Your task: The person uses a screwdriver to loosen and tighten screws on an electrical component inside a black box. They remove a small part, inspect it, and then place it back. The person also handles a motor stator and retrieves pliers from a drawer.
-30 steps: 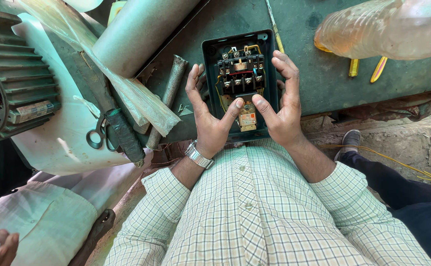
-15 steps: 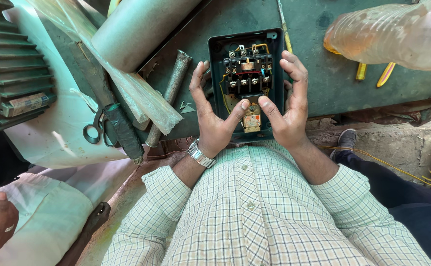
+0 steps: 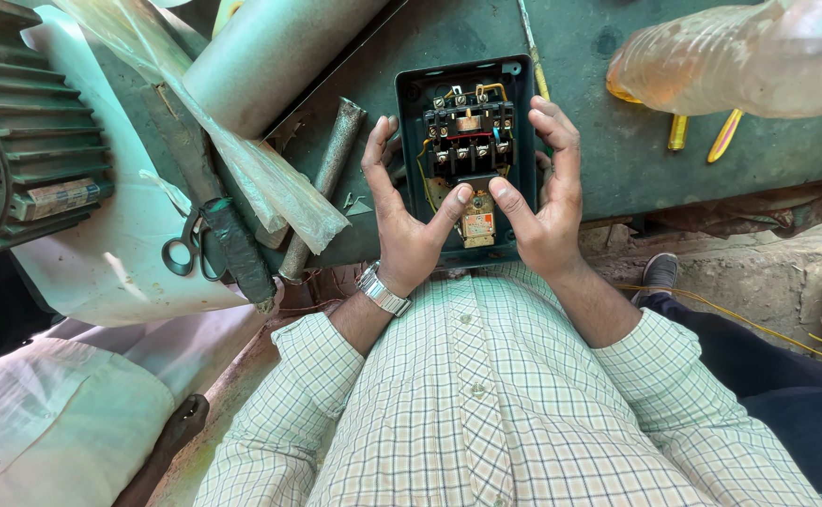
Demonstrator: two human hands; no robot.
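Two hands, left hand and right hand, grasp switch box on green workbench

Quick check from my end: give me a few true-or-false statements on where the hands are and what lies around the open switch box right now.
1. Both hands, the left hand and the right hand, grip the open switch box. True.
2. Both thumbs meet at the lower middle of the box's insides. True.
3. The box lid is closed. False: it is open, with terminals and wires showing.
4. A wristwatch sits on the right wrist. False: it is on the left wrist.
5. Scissors lie left of the box, near the metal rod. True.
6. The yellow-handled pliers lie inside the box. False: they lie to its right.
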